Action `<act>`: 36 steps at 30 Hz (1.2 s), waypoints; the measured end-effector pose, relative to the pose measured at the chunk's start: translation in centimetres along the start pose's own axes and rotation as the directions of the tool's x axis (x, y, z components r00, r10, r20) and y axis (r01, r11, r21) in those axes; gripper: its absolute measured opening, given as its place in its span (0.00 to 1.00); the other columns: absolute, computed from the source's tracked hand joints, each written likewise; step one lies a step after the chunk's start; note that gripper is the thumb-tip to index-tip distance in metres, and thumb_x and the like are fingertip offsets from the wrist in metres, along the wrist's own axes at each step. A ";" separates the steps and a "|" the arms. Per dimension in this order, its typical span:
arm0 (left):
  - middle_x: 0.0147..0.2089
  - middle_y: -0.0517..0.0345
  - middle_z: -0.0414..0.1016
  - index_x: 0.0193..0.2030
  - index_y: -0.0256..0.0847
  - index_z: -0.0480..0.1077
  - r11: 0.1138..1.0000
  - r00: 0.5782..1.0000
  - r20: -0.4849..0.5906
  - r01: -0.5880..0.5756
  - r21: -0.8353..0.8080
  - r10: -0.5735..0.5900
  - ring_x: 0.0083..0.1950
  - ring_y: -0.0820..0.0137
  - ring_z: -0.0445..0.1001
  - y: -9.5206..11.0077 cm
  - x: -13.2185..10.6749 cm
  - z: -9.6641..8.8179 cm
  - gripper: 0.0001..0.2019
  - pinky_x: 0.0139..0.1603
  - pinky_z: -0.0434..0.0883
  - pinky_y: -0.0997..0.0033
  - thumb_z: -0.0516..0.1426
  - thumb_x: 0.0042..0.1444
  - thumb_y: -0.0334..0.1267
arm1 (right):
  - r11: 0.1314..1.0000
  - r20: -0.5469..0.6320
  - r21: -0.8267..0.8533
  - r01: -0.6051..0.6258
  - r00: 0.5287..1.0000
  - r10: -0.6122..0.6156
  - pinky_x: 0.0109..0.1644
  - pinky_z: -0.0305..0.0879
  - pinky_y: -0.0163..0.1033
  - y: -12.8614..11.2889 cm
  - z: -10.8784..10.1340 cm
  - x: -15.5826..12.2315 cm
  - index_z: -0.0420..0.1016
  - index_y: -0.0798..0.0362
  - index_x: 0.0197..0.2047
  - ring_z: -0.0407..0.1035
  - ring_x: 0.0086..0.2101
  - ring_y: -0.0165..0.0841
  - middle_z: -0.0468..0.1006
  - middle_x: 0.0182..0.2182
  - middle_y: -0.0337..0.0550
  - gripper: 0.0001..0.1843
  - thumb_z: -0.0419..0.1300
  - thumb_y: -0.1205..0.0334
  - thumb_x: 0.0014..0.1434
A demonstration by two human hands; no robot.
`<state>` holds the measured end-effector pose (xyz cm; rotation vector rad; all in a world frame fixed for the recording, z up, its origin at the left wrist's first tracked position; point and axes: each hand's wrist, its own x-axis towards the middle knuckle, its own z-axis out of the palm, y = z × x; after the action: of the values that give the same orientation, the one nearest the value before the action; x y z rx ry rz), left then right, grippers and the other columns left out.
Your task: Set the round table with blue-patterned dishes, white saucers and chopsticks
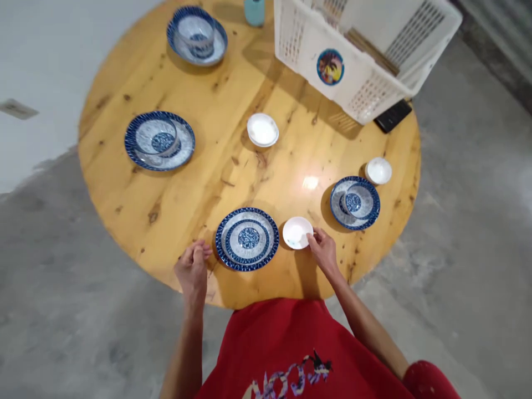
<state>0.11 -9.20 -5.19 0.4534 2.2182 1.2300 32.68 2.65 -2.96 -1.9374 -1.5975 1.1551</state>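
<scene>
My right hand [324, 249] pinches the right rim of a small white bowl [297, 233], thumb at the inside edge. The bowl is on or just above the wooden table, right beside a blue-and-white patterned plate [248, 239]. Left of that plate, my left hand [193, 269] is by the table's front edge. Its fingers are loosely curled with nothing visible in them. To the right, another blue-and-white plate [336, 213] carries a clear glass bowl [361, 200], and a small white bowl [378, 170] stands just behind it.
The round wooden table [208, 183] also holds a white dish [262, 130], and two patterned plates with clear bowls, one at left [183, 158] and one at far left [177, 47]. A white plastic basket [307, 61], a black phone [393, 116] and a light-blue object [254, 12] are at the back.
</scene>
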 end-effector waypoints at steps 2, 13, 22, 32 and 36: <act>0.35 0.54 0.80 0.44 0.37 0.77 1.000 1.000 0.012 -0.007 -0.015 0.007 0.35 0.66 0.78 0.1 0.1 -0.1 0.18 0.40 0.76 0.67 0.56 0.58 0.48 | 0.990 -0.056 -0.143 0.014 0.998 -0.022 0.37 0.68 0.40 -0.3 -0.5 0.0 0.78 0.56 0.48 0.75 0.31 0.38 0.82 0.32 0.47 0.26 0.53 0.45 0.60; 0.35 0.53 0.79 0.42 0.36 0.76 0.995 0.999 -0.001 0.050 -0.086 -0.050 0.35 0.66 0.77 0.3 1.0 -0.3 0.18 0.37 0.75 0.68 0.56 0.56 0.49 | 0.966 -0.072 -0.078 0.245 0.965 -0.250 0.34 0.69 0.38 -10.4 0.0 11.4 0.78 0.55 0.42 0.75 0.28 0.35 0.81 0.32 0.46 0.21 0.54 0.47 0.61; 0.34 0.57 0.76 0.44 0.39 0.75 0.991 0.996 0.049 0.079 -0.108 -0.075 0.33 0.69 0.76 -0.2 1.7 -0.7 0.18 0.29 0.73 0.73 0.56 0.57 0.51 | 0.991 -0.056 0.136 -0.002 0.998 0.010 0.20 0.62 0.31 -17.4 6.9 22.9 0.70 0.54 0.30 0.71 0.19 0.28 0.79 0.26 0.44 0.17 0.60 0.49 0.60; 0.30 0.56 0.76 0.44 0.41 0.75 0.994 0.994 0.094 0.065 -0.082 -0.058 0.30 0.67 0.75 -1.2 1.7 -1.1 0.21 0.27 0.73 0.70 0.55 0.57 0.56 | 0.994 -0.098 -0.102 -0.028 0.995 0.018 0.26 0.68 0.33 -19.8 10.0 25.5 0.73 0.56 0.28 0.71 0.20 0.31 0.77 0.20 0.43 0.11 0.59 0.59 0.58; 0.30 0.57 0.76 0.44 0.41 0.74 0.993 0.985 0.160 0.076 -0.085 -0.062 0.29 0.67 0.75 -1.5 1.7 -1.5 0.20 0.27 0.72 0.71 0.54 0.59 0.55 | 0.969 -0.151 -0.242 -0.049 0.988 0.013 0.35 0.72 0.39 -19.9 9.5 25.7 0.74 0.55 0.26 0.73 0.23 0.36 0.75 0.18 0.45 0.09 0.57 0.64 0.56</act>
<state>-2.16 -10.10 -6.32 0.4184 2.0202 1.2106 13.25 30.42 -3.18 -2.1532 -1.7012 0.8332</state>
